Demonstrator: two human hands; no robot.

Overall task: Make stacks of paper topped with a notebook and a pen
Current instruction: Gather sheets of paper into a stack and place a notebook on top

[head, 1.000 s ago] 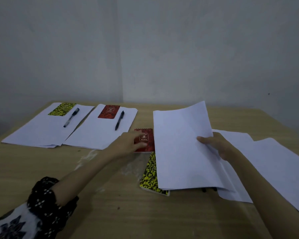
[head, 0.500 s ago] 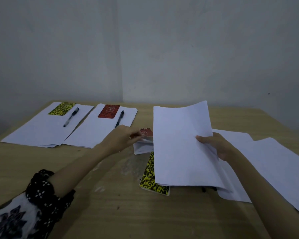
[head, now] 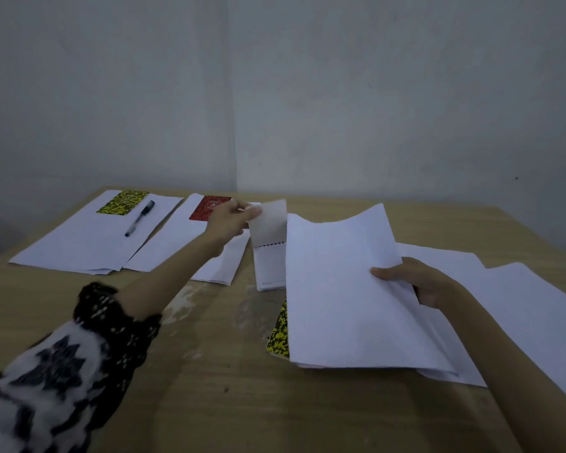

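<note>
Left hand (head: 224, 220) pinching notebook (head: 268, 243) by its flopped-open cover; right hand (head: 415, 282) gripping sheets (head: 340, 289). Limp, light; better held at spiral spine.

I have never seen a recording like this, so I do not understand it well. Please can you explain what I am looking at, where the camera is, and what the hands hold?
There is no machine here. A person wears one camera on the head, so you look down at their own two arms over a wooden table.

The left hand pinches the lifted cover of a small spiral notebook, so the notebook lies open. The right hand holds up a bundle of white paper. A yellow patterned notebook peeks out from under that bundle.

At the far left lie two stacks. The first stack carries a yellow notebook and a pen. The second carries a red notebook; the arm hides most of the rest. More loose sheets lie at the right.
</note>
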